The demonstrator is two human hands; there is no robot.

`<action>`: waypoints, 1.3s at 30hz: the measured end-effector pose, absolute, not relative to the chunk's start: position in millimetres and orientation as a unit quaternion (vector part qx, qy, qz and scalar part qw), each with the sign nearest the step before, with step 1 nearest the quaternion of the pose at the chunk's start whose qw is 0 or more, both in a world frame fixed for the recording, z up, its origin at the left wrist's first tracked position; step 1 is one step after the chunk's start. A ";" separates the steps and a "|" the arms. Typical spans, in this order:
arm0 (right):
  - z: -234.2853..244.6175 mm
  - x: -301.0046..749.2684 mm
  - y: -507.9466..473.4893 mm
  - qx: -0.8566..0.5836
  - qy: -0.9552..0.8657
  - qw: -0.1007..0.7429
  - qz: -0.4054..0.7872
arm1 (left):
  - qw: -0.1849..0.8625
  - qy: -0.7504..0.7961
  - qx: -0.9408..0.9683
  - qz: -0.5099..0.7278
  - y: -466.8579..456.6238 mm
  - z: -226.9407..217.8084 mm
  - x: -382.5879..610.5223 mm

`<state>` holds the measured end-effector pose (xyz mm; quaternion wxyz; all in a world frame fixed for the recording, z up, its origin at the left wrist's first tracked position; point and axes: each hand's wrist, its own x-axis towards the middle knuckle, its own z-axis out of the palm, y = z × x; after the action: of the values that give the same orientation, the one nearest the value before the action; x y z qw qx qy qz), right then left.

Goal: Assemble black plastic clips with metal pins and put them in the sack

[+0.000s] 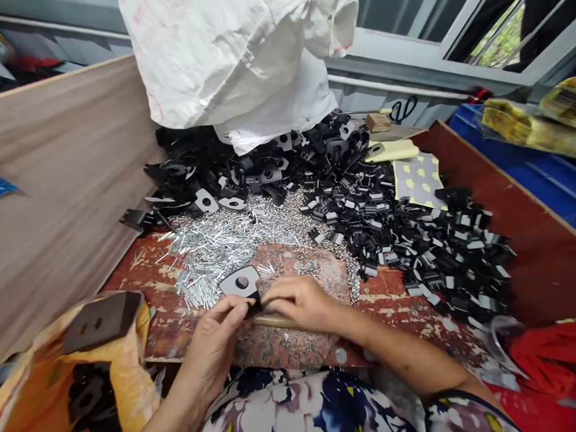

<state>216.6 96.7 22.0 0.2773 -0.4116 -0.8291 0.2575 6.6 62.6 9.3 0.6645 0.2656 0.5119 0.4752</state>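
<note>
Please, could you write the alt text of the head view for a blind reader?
A person's left hand pinches a gray-faced black part with a hole; the right hand is beside it, above a worn red table. Beyond are silvery pins, heaped black parts and a white sack.

left hand (216, 337) pinches a black part with a grey holed face (228, 285), low over the worn red-brown surface (171, 321). right hand (303, 302) curled right beside it, fingertip contact unclear. silver pins (208, 244) piled just beyond. small black clips (426, 255) heaped right. larger black pieces (196, 156) at back, below white sack (235, 60). open yellow-orange bag (132, 347) front left, dark pieces inside.
</note>
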 end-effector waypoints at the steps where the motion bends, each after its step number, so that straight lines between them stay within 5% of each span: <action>1: 22.8 232.7 105.6 -0.432 -0.823 0.274 0.246 | 0.655 0.522 0.260 0.481 61.1 6.5 2.7; 7: 8.8 307.0 182.0 -0.597 -0.774 0.211 0.026 | 0.661 0.525 0.229 0.484 47.1 6.2 -13.7; 15: 1.0 309.5 184.8 -0.602 -0.760 0.243 -0.006 | 0.616 0.593 0.367 0.367 37.8 14.8 -24.0; 21: 20.9 258.8 119.7 -0.478 -0.746 0.440 0.145 | 0.579 0.544 0.499 0.345 49.1 14.4 -6.9; 34: 16.5 205.2 65.1 -0.412 -0.761 0.469 0.175 | 0.727 0.385 0.342 0.454 48.6 18.2 32.0; 39: 12.1 200.4 51.2 -0.380 -0.751 0.422 0.336 | 0.689 0.435 0.375 0.443 47.9 15.1 19.6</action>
<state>200.4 51.2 12.1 0.4224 -0.3799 -0.7511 0.3363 19.6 47.9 15.1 0.6886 0.3755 0.4346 0.4427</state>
